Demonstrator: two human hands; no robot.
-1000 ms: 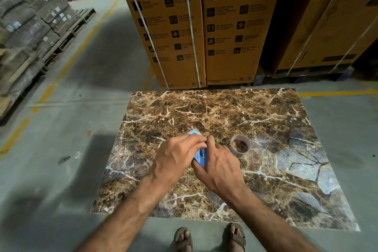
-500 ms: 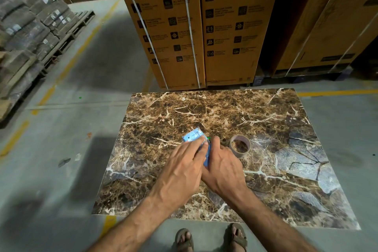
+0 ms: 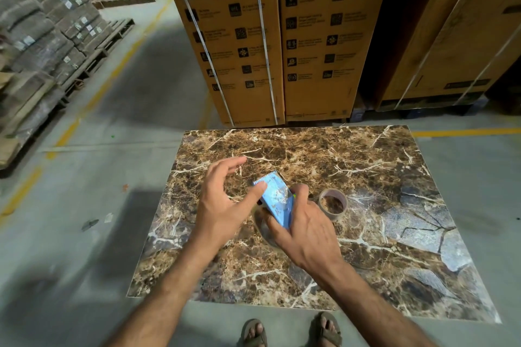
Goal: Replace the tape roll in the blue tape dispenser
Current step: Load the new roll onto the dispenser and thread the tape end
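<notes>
The blue tape dispenser [image 3: 275, 197] is tilted above the marble-patterned table [image 3: 366, 177], its toothed edge pointing up and away. My right hand [image 3: 303, 222] grips its lower end. My left hand [image 3: 225, 194] is beside it with fingers spread; only the thumb tip touches the dispenser's upper left edge. A clear tape roll [image 3: 263, 229] shows partly under the dispenser and my right hand. A second roll [image 3: 333, 202], nearly spent with a brown core, lies flat on the table just right of my right hand.
Tall strapped cardboard boxes [image 3: 253, 36] stand right behind the table's far edge. Pallets with wrapped stacks [image 3: 42, 36] line the left. Concrete floor with yellow lines surrounds the table. My sandalled feet [image 3: 293, 331] are at its near edge.
My left hand has lifted off the dispenser and spread its fingers, leaving only the thumb touching. The dispenser is now more exposed and tilted upward in my right hand.
</notes>
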